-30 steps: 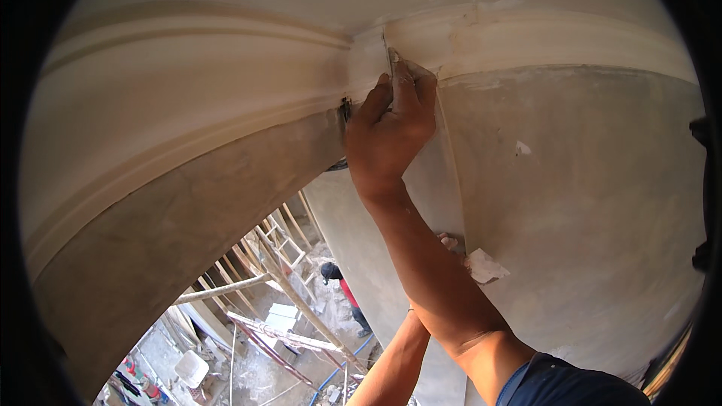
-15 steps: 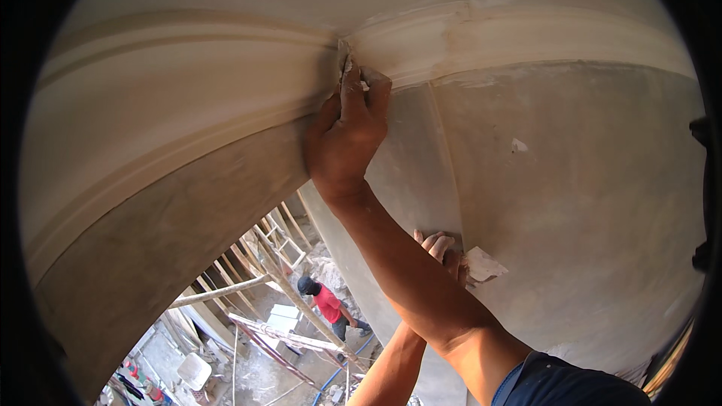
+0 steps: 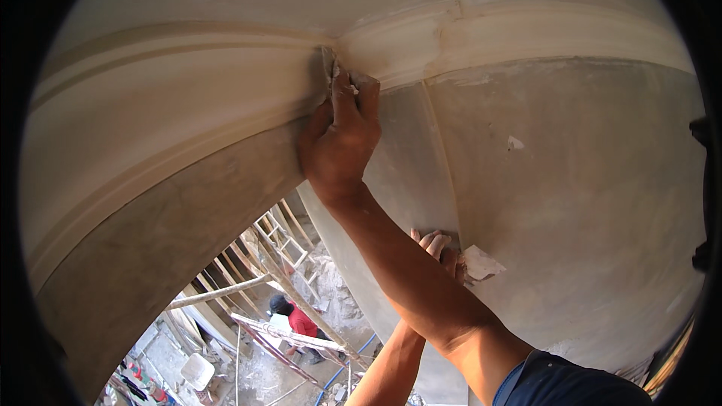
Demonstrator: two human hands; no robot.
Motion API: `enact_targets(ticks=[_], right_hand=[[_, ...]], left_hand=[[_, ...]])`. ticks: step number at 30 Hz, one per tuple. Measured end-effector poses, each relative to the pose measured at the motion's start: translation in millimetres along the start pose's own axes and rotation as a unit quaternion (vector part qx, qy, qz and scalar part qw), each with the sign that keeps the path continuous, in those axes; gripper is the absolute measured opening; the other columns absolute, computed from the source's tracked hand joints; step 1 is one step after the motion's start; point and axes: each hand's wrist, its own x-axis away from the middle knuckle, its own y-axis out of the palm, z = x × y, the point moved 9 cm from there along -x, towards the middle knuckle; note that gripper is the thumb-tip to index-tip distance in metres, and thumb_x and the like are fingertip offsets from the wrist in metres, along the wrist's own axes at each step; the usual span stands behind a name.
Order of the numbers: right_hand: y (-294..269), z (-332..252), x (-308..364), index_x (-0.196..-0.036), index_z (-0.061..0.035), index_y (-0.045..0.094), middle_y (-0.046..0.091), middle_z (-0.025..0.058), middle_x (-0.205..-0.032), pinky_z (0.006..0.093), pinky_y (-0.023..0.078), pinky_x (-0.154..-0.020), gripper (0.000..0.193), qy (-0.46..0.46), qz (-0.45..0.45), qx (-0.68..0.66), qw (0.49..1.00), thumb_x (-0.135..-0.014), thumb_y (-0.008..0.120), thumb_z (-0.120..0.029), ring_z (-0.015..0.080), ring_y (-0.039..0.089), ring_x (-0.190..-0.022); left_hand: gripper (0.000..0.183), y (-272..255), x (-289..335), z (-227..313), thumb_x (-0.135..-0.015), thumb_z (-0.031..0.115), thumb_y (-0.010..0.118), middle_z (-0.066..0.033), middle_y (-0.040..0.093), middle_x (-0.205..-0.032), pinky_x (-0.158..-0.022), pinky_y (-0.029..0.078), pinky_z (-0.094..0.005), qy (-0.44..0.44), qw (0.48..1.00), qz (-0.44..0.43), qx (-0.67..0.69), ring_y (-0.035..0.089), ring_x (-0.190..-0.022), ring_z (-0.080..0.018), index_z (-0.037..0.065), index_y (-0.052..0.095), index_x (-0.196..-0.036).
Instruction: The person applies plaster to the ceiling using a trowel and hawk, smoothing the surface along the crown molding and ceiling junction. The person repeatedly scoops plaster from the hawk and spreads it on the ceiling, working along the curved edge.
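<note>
My right hand point(image 3: 342, 135) is raised at the top middle. Its fingers pinch a small, thin, plaster-smeared scraper point(image 3: 327, 62), whose edge meets the inner corner of the pale moulding point(image 3: 195, 79). Lower down, partly behind my right forearm, is my left hand point(image 3: 438, 244), its fingers bent close to the curved grey wall point(image 3: 579, 173). Beside these fingers a flat, jagged-edged whitish piece point(image 3: 483, 263), coated with plaster, sticks out to the right. My left hand seems closed on it, though the arm hides most of the grip.
Far below, a person in a red top point(image 3: 302, 322) is bent low beside scaffold poles point(image 3: 301, 304). A white ladder point(image 3: 280, 240), a white container point(image 3: 197, 371) and a blue hose point(image 3: 331, 380) are also down there. A thin raised seam point(image 3: 442, 131) runs down the wall.
My right hand and the scraper have shifted slightly left and down along the moulding. My left hand is nearly still. Below, the person in red has bent down and moved left.
</note>
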Motion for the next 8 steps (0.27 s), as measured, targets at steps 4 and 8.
enact_targets(ticks=[4,8], right_hand=[[-7,6,-6,-0.126,0.0114,0.073,0.067,0.0205,-0.109,0.0402,0.057,-0.072,0.036,0.012,-0.009,-0.017,1.000,-0.093,0.059,0.015,0.0351,0.073,-0.087],[-9,13,-12,-0.125,0.0094,0.074,0.069,0.0180,-0.108,0.0397,0.058,-0.072,0.034,0.041,-0.033,-0.059,0.997,-0.094,0.060,0.013,0.0324,0.074,-0.085]], left_hand=[[0.016,8,7,-7,-0.094,0.017,0.078,-0.0150,0.066,-0.132,-0.123,0.040,-0.0711,-0.006,0.999,-0.030,-0.012,0.062,-0.128,-0.0369,0.003,0.070,-0.098],[0.031,24,21,-31,-0.095,0.021,0.079,-0.0157,0.067,-0.135,-0.126,0.034,-0.0716,-0.086,0.993,-0.055,0.054,0.062,-0.130,-0.0379,0.007,0.069,-0.119]])
